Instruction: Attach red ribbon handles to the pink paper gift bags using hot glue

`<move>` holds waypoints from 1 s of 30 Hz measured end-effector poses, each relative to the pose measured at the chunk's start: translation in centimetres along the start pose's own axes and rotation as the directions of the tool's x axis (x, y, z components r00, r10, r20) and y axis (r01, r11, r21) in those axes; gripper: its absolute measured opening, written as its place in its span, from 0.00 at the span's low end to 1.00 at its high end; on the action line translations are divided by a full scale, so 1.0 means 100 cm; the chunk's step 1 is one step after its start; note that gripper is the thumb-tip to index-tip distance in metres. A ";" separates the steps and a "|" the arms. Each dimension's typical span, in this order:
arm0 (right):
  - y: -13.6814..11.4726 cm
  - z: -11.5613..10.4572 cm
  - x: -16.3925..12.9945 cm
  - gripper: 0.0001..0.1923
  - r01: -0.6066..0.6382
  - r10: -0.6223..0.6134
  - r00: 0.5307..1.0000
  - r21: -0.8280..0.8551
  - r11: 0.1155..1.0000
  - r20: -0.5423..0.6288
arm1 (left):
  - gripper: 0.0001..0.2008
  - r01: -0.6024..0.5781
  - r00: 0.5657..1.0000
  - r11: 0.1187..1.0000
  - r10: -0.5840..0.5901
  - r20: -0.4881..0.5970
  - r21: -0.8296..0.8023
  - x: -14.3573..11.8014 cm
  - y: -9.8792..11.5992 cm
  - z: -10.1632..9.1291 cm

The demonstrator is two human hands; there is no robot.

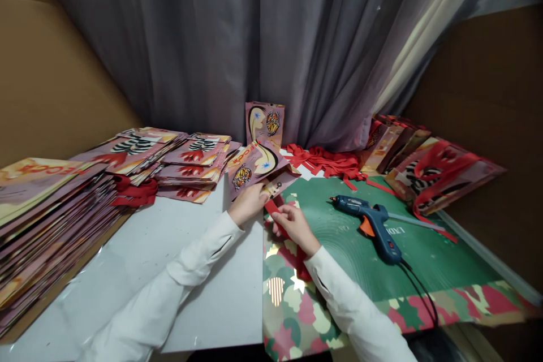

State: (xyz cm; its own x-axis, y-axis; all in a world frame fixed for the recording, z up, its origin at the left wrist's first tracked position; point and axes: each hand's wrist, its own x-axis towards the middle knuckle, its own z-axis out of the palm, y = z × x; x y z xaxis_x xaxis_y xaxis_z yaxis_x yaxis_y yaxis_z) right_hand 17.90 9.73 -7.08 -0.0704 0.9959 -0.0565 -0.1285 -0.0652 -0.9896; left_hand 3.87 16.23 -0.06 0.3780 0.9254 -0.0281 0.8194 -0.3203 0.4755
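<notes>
My left hand (249, 203) is closed on a printed paper bag (257, 168) with a butterfly and a pale face design, which lies tilted above the table. In my right hand (294, 225) a red ribbon (272, 207) is pinched, its upper end touching or very near the bag's open edge. More red ribbon hangs below the right hand. Beyond the held bag, a similar bag (265, 121) stands upright by the curtain. To the right of my right hand lies a blue glue gun (373, 223) with an orange trigger and a glue stick in its back.
Stacks of flat printed bags (55, 226) fill the left side, with a dark red ribbon bundle (134, 191) beside them. Loose red ribbons (326, 161) lie at the back. Finished-looking bags with ribbons (441, 172) stand at right. A green patterned sheet (339, 271) covers the right half; a cable (424, 288) trails forward.
</notes>
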 end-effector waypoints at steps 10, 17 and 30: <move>-0.027 -0.064 -0.145 0.19 -0.074 0.022 0.993 -0.481 0.874 -0.113 | 0.19 0.010 0.994 0.997 -0.018 -0.104 -0.082 0.011 -0.018 -0.027; -0.037 -0.127 -0.230 0.15 -0.240 -0.037 0.843 -0.437 0.867 -0.536 | 0.19 0.030 0.995 0.993 -0.041 -0.095 -0.111 0.011 -0.018 -0.025; -0.056 -0.066 -0.026 0.15 0.171 -0.136 0.962 0.134 0.976 -0.236 | 0.16 0.062 0.998 0.998 -0.062 0.002 -0.004 0.005 -0.011 -0.011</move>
State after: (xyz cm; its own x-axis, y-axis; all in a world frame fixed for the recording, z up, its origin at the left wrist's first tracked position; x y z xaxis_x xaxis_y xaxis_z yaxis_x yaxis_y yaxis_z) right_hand 25.33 7.92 -2.27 0.1829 0.9819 0.0492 -0.2696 0.0982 -0.9580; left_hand 2.70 17.30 0.31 0.3273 0.9430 -0.0594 0.8394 -0.2613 0.4766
